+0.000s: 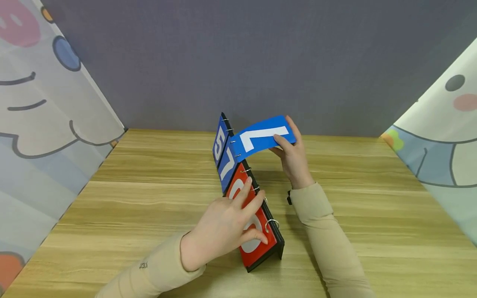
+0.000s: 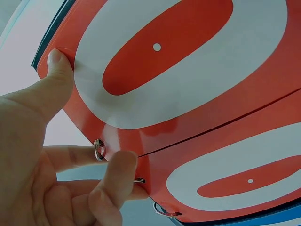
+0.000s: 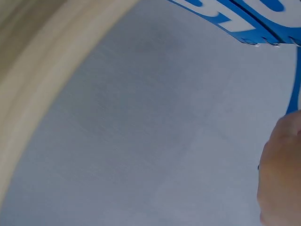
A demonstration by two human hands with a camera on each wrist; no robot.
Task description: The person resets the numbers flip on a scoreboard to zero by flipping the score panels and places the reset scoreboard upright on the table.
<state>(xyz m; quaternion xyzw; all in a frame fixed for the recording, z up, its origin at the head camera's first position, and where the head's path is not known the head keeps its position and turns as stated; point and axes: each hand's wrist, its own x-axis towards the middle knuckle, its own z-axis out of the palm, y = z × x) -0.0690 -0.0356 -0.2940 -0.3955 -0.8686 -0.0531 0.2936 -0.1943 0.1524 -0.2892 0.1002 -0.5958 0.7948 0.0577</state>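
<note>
A tabletop flip scoreboard [image 1: 273, 245] with a black frame and metal rings stands slantwise on the table. Its near half carries red cards [image 2: 155, 141] with white zeros; its far half has blue cards [image 1: 220, 142], one showing a 5. My left hand [image 1: 223, 225] holds the red half by its ringed top edge, thumb [image 2: 59, 70] on the front face and some fingers behind the edge. A lifted blue card [image 1: 261, 136] with a white figure like a 7, bent and still on its rings, is pinched at its free end by my right hand [image 1: 294, 159].
The wood-grain table [image 1: 156, 174] extends around the scoreboard. A grey panel [image 1: 261, 62] rises behind it. Cartoon-printed sheets [image 1: 56, 103] slope along both sides. Several rings [image 1: 272, 223] stick up along the scoreboard's top edge.
</note>
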